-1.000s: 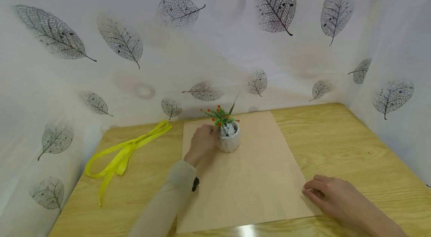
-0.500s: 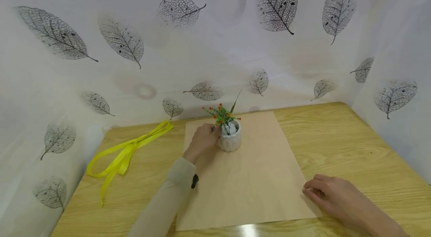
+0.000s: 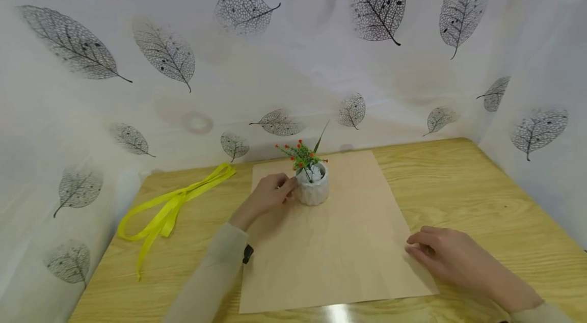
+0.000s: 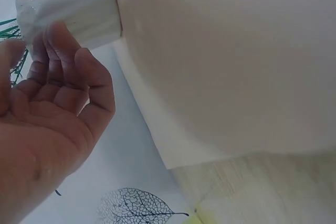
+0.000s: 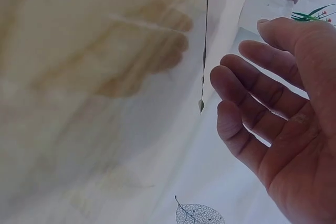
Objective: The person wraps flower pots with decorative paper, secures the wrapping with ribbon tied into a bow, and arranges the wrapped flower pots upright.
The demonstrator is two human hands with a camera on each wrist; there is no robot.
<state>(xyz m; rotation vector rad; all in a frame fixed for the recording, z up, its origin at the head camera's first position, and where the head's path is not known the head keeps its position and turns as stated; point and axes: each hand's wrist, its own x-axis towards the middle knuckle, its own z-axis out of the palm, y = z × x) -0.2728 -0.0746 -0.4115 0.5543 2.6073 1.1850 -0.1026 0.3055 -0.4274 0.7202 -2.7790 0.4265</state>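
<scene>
A small white pot (image 3: pixel 313 193) with green sprigs and tiny red flowers (image 3: pixel 302 157) stands upright near the far edge of a sheet of brown paper (image 3: pixel 339 246). Beside its left wall is my left hand (image 3: pixel 266 195), fingers loosely bent. In the left wrist view those fingertips overlap the pot (image 4: pixel 73 9), and the thumb stands apart from them. My right hand (image 3: pixel 449 257) is by the sheet's right edge, near its front corner. The right wrist view shows the right hand (image 5: pixel 283 98) with relaxed, slightly spread fingers and nothing between them.
A looped yellow ribbon (image 3: pixel 169 211) lies on the wooden table (image 3: pixel 463 195), left of the paper. White cloth (image 3: pixel 293 68) with a dark leaf print hangs behind the table and along both sides.
My left hand has drawn back slightly from the pot, left and toward me, its fingers loosening. The right hand has shifted slightly left and away from me. The pot stays in place.
</scene>
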